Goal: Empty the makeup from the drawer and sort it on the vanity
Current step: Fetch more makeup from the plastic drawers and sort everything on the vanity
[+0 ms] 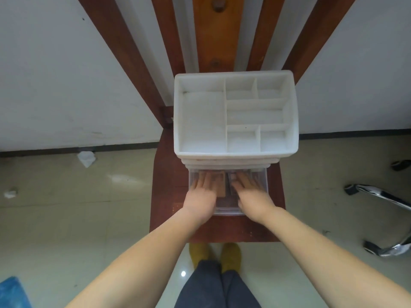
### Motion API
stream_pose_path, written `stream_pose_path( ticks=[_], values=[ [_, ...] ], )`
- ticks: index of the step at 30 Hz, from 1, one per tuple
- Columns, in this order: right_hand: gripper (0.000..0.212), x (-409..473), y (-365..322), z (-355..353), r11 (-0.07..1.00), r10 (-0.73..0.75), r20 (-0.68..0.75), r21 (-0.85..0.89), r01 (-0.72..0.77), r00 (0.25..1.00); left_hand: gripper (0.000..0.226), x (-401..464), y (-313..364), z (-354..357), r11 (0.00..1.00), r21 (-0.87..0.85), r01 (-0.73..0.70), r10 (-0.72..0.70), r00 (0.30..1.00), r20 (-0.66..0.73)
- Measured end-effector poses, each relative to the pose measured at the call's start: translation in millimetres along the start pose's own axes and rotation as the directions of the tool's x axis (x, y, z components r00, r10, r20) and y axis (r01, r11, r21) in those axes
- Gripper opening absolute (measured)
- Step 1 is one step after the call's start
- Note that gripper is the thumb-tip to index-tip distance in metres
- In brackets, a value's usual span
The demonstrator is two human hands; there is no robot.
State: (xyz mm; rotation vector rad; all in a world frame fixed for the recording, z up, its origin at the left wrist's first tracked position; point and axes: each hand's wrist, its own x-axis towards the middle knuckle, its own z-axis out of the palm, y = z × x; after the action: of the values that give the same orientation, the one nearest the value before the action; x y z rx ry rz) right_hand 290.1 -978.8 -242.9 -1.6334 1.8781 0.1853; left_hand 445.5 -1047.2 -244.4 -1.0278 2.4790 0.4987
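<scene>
The clear plastic pulled-out drawer (pixel 228 190) sits at 6 o'clock of the white compartmented organiser (pixel 235 114). Left hand (pixel 201 196) and right hand (pixel 251 196) reach inside, fingers spread flat over brownish items (too blurred to identify), probably gathering them from the reddish wooden surface (pixel 164 207).

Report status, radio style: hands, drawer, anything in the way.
Left hand and right hand both reaching into the open clear drawer, fingers spread. Brown items under the fingers, too blurred to identify. White organizer tray compartments empty. Nothing blocking.
</scene>
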Motion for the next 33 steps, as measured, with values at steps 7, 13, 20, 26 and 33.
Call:
stream_pose_path(
  ticks=[7, 13, 20, 26, 33],
  values=[
    [0.060, 28.8, 20.4, 19.0, 0.980, 0.012, -0.095, -0.196, -0.031, 0.995, 0.087, 28.1, -11.3, 27.1, 0.978, 0.208, -0.007, 0.006, 1.000, 0.006],
    [0.063, 5.9, 16.1, 2.4, 0.999, 0.047, -0.099, -0.013, -0.048, 0.994, 0.094, 17.8, -20.7, 6.5, 0.989, 0.111, -0.099, 0.098, 0.995, 0.011],
    [0.078, -69.5, 1.6, -16.0, 0.950, -0.040, 0.004, 0.311, 0.037, 0.999, 0.093, -61.9, -24.1, -24.1, 0.959, -0.255, -0.120, 0.142, 0.987, 0.072],
    [0.096, -86.9, -8.1, 20.4, 0.972, -0.019, 0.455, 0.219, -0.091, 0.890, 0.105, -94.0, -19.9, 16.3, 0.966, -0.256, 0.034, 0.120, 0.819, 0.562],
    [0.104, -43.0, -7.5, 8.2, 0.978, 0.045, 0.452, 0.163, -0.132, 0.891, 0.113, -48.7, -16.6, 3.3, 0.924, -0.338, 0.177, 0.035, 0.843, 0.537]
  ],
)
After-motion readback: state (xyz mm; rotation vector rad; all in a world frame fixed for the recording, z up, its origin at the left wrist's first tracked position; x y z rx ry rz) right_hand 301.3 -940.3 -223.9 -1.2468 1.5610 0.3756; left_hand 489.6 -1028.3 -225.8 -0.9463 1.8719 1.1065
